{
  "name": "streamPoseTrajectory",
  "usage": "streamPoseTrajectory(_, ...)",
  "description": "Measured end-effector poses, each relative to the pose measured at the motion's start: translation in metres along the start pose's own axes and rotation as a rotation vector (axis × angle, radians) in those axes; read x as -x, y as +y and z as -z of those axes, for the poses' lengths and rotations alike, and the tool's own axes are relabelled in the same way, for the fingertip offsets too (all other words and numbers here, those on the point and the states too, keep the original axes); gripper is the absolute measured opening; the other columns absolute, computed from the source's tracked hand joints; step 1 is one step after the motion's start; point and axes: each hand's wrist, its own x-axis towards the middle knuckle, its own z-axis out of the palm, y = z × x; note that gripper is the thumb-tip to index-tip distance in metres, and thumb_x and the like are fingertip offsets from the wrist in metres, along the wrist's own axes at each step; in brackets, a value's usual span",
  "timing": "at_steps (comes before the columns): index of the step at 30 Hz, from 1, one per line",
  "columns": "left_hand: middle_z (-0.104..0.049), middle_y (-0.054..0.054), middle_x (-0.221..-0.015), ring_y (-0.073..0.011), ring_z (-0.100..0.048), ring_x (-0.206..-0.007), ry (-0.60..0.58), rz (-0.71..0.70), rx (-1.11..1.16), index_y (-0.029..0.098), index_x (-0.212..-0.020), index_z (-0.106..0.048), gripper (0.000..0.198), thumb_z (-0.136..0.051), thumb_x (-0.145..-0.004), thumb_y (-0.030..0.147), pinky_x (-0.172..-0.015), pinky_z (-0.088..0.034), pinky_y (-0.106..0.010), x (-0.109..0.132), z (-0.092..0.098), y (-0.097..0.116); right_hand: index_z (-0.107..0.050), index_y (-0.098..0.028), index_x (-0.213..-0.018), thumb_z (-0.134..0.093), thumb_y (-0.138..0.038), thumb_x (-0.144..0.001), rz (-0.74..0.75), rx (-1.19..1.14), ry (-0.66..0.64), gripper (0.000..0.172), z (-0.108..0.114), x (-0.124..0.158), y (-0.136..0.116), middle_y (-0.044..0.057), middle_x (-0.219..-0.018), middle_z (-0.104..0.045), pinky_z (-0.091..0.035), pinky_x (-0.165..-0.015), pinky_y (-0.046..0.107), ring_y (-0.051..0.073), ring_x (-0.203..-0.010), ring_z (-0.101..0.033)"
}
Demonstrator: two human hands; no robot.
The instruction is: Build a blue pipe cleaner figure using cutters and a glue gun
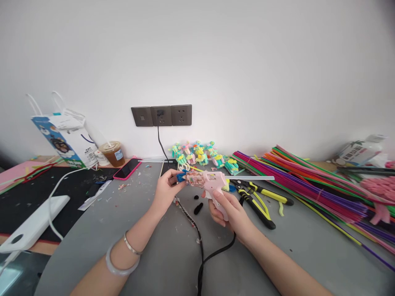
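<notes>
My right hand (226, 207) is wrapped round the handle of a pink glue gun (214, 181), whose crusted nozzle points left. A pale glue stick (249, 178) juts out of its back end. Pinched in my left hand (168, 188) is a small blue fuzzy piece (181, 176), right at the nozzle tip; whether they touch is hard to tell. White loops show just above the blue piece. Two small black fuzzy pieces (198, 208) lie on the grey table (166, 255) between my hands.
Several colourful fuzzy figures (200, 156) stand behind the gun. Yellow-black pliers (256, 205) and bundled pipe cleaners (321, 197) lie to the right. A black cord (200, 246) crosses the front. At left are a pink-edged phone (127, 169), a drink cup (112, 154) and a paper bag (72, 139).
</notes>
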Motion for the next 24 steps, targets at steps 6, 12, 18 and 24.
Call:
streamPoseTrajectory(6, -0.073, -0.003, -0.087, -0.0186, -0.069, -0.085, 0.007, -0.018, 0.005, 0.018, -0.085, -0.065, 0.027, -0.081, -0.065, 0.027, -0.073, -0.055, -0.027, -0.0010, 0.0004, -0.0013, -0.056, -0.016, -0.092, -0.058, -0.067, -0.085, 0.011, 0.032, 0.012, 0.052, 0.0024, -0.0004, 0.0007, -0.011, -0.047, -0.037, -0.021, -0.041, 0.022, 0.005, -0.038, -0.029)
streamPoseTrajectory(12, -0.071, -0.003, -0.086, -0.0172, -0.068, -0.085, 0.012, -0.028, 0.003, 0.018, -0.085, -0.064, 0.027, -0.082, -0.067, 0.027, -0.075, -0.055, -0.026, -0.0007, 0.0019, -0.0022, -0.053, -0.017, -0.088, -0.059, -0.070, -0.082, 0.028, 0.074, 0.045, 0.054, 0.0022, -0.0009, 0.0009, -0.011, -0.046, -0.037, -0.022, -0.039, 0.023, 0.006, -0.037, -0.029)
streamPoseTrajectory(18, -0.072, -0.004, -0.088, -0.0190, -0.069, -0.089, 0.013, -0.032, 0.009, 0.018, -0.086, -0.064, 0.029, -0.083, -0.067, 0.029, -0.077, -0.057, -0.028, -0.0005, 0.0014, -0.0024, -0.054, -0.016, -0.087, -0.059, -0.072, -0.080, 0.033, 0.084, 0.066, 0.056, 0.0014, -0.0007, 0.0001, -0.011, -0.046, -0.036, -0.023, -0.039, 0.023, 0.006, -0.036, -0.029)
streamPoseTrajectory(24, -0.073, -0.005, -0.091, -0.0207, -0.070, -0.091, 0.014, -0.039, 0.012, 0.018, -0.085, -0.064, 0.030, -0.083, -0.067, 0.032, -0.079, -0.058, -0.030, 0.0000, 0.0010, -0.0008, -0.055, -0.016, -0.087, -0.058, -0.072, -0.081, 0.035, 0.101, 0.079, 0.057, 0.0016, -0.0004, -0.0010, -0.011, -0.046, -0.037, -0.023, -0.039, 0.022, 0.005, -0.036, -0.029)
